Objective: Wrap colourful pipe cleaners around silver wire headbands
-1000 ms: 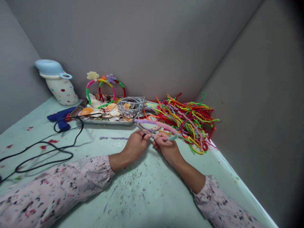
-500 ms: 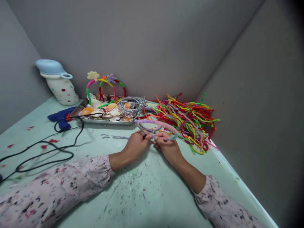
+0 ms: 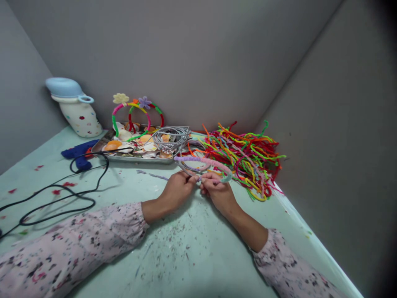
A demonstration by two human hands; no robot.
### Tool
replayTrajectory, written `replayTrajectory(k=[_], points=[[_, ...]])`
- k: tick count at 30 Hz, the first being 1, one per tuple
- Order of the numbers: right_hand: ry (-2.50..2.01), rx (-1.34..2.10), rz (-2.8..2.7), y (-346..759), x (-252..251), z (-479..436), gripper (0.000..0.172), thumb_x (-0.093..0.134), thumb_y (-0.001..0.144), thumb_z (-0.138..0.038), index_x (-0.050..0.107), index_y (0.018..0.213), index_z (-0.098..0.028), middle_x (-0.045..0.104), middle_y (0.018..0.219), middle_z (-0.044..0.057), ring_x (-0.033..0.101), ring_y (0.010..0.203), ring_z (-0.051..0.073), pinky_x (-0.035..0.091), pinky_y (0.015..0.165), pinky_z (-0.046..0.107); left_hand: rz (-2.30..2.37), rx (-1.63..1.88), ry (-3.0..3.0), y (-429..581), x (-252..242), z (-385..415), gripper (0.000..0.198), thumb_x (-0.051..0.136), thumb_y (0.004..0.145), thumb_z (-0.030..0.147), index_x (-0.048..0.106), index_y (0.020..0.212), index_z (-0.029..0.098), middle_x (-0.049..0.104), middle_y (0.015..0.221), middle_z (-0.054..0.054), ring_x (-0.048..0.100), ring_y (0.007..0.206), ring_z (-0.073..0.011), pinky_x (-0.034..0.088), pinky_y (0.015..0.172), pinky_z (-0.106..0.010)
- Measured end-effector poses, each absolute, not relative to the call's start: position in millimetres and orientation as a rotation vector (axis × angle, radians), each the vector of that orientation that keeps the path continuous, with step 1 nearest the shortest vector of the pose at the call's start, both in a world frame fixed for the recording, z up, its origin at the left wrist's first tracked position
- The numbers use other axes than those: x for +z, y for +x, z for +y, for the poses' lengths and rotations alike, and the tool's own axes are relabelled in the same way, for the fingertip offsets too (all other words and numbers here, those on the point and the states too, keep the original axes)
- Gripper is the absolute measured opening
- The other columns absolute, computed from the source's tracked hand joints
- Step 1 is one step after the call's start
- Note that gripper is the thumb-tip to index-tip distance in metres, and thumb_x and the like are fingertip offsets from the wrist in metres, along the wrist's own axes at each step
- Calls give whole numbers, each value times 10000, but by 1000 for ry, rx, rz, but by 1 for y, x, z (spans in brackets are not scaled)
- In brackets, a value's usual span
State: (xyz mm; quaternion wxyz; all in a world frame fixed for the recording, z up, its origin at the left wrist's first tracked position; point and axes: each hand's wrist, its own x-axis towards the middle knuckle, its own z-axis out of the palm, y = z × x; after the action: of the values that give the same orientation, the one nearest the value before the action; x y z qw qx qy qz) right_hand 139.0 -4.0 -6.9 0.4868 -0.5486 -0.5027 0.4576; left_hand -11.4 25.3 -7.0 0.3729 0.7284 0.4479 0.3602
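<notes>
The hoop (image 3: 217,164), wrapped in fuzzy purple, pink and pale green, rises just beyond the person's fingertips, held above the table (image 3: 192,256). The left hand (image 3: 178,188) pinches its near side between thumb and forefinger; the right hand (image 3: 218,194) grips the same side just beside it, fingers curled under. Near the left hand, grey wire seems to show through, which suggests a springy core. The hoop is probably very light, soft outside, stiff enough to keep its round shape yet easy to bend out of true. The fuzz should give good grip, though a hard squeeze may flatten it or slide the wrapping along. The near side, close to the fingertips, looks the best hold, with light pressure from both hands.

A purple strand (image 3: 159,176) trails left of the left hand; whether it joins the hoop is hidden. Beyond the right hand lies a tangled pile of pipe cleaners (image 3: 245,157). Beyond the left hand sits a metal tray (image 3: 142,160) with shells (image 3: 145,140) and a wire coil (image 3: 172,138); farther left is a blue glue gun (image 3: 81,154).
</notes>
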Motion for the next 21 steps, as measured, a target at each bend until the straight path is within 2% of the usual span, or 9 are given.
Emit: replayTrajectory(k=[6, 13, 18, 21], points=[[-1335, 1151, -1203, 137, -5, -5, 204, 627, 751, -372, 651, 787, -173, 644, 639, 11, 544, 514, 113, 383, 471, 232, 1164, 926, 1871, -11, -8, 25, 268, 468, 887, 279, 655, 732, 166, 707, 772, -49, 617, 756, -201, 455, 749, -309], [-1350, 1147, -1173, 139, -2, -3, 159, 618, 739, -335, 634, 725, -177, 630, 613, 3, 549, 515, 117, 391, 464, 229, 1144, 949, 1935, -9, -4, 23, 232, 476, 891, 247, 654, 758, 181, 700, 825, -67, 608, 817, -213, 452, 800, -347], [-1289, 1148, -1036, 144, -8, 4, 175, 620, 735, -354, 623, 715, -180, 595, 559, -19, 468, 429, 93, 315, 404, 225, 1236, 1055, 1923, -10, -2, 17, 135, 534, 866, 272, 618, 872, 166, 634, 858, -56, 570, 776, -179, 450, 703, -298], [-1200, 1153, -947, 147, -11, 7, 157, 630, 713, -336, 611, 684, -182, 579, 584, -16, 501, 474, 102, 312, 411, 223, 1174, 1078, 1906, -10, 2, 13, 115, 533, 865, 262, 597, 870, 166, 604, 824, -29, 541, 721, -148, 425, 652, -260]])
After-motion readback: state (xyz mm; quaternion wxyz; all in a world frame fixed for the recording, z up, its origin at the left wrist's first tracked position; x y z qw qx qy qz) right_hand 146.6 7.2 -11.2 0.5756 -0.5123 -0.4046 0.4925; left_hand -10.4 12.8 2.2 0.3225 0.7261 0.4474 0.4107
